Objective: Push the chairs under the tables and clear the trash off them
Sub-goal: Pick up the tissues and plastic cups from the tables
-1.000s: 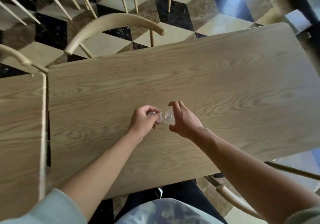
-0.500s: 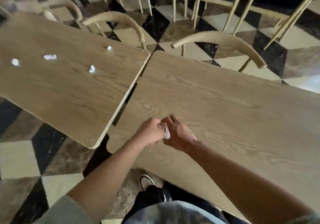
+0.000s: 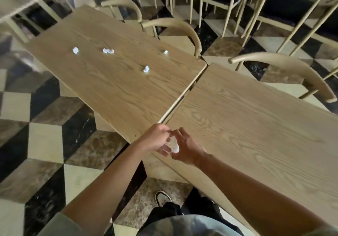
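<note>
a small white wad of trash [image 3: 173, 145] sat pinched between both hands, left hand [image 3: 155, 139] and right hand [image 3: 184, 150] each with grip pressed on it, above the near bench [image 3: 256, 126]. clearing looked underway; next, likely the four scraps [image 3: 146, 69] on the far bench [image 3: 109, 82]. chairs [image 3: 285, 71] ringed a checkered floor [image 3: 45, 140].
</note>
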`<state>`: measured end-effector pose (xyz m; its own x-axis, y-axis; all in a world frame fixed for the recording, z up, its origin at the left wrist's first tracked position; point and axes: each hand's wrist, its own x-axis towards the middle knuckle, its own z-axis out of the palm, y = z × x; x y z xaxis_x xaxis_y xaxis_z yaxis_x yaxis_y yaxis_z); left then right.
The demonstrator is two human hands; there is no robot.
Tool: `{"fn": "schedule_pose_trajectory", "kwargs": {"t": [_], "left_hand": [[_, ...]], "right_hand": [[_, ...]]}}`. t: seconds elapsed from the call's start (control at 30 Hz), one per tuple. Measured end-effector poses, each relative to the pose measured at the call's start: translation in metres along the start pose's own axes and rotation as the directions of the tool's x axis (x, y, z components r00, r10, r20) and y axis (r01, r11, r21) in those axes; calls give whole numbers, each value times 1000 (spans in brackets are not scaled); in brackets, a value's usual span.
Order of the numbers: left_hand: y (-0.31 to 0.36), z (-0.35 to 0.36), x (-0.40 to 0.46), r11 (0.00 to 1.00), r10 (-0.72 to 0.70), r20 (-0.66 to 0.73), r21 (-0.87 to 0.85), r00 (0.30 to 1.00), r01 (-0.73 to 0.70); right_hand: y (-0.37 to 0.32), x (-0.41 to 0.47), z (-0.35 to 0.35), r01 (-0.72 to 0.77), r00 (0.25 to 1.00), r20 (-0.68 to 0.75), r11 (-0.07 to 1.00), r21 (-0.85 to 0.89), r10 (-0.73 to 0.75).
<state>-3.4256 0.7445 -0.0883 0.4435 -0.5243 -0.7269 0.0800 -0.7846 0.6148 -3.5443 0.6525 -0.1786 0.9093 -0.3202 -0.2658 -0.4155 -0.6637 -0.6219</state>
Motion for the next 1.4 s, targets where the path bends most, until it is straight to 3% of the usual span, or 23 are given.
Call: {"fn": "schedule_pose_trajectory", "kwargs": {"t": [0.17,0.27,0.33,0.47,0.63,0.8,0.87,0.93,1.0,1.1,1.17,1.23,1.3,1.4], "left_hand": [[-38,-64,0,992,82,-202,-77,976,-99],[-70,-105,-3,987,158,-338,12,928,-163],[-96,-129,-5,988,156,-271,44,950,-150],[-156,-177,-2,995,75,-118,-59,990,-82],[-167,-215,16,950,173,-249,-215,953,-228],[-170,-272,63,964,216,-362,-70,907,-258],[-160,-300,92,969,235,-337,6,912,-248],[-147,-332,124,965,263,-316,82,912,-250],[-130,-366,159,951,297,-304,185,905,-250],[-101,-416,211,928,329,-305,278,894,-247],[-77,-443,246,902,363,-274,341,890,-263],[-55,-461,273,876,408,-236,373,882,-305],[-33,-478,306,866,425,-199,372,883,-333],[-8,-492,340,841,460,-152,392,875,-374]], "right_hand": [[-47,36,20,44,999,4,999,11,-44],[-76,61,34,58,998,27,998,7,-59],[-95,80,44,68,996,53,998,14,-68],[-153,124,71,145,982,120,989,23,-147],[-198,175,88,147,973,175,989,18,-148],[-204,242,84,130,966,220,990,48,-138],[-184,285,78,23,990,138,998,61,-31],[-154,334,62,-162,985,-43,980,116,168],[-124,383,38,-358,880,-243,907,221,407],[-97,443,-1,-500,681,-367,768,400,634],[-83,471,-16,-564,656,-347,741,366,671],[-70,489,-21,-549,753,-287,806,223,592],[-57,509,-30,-541,786,-261,828,146,560],[-40,529,-55,-567,684,-430,800,196,589]]}}
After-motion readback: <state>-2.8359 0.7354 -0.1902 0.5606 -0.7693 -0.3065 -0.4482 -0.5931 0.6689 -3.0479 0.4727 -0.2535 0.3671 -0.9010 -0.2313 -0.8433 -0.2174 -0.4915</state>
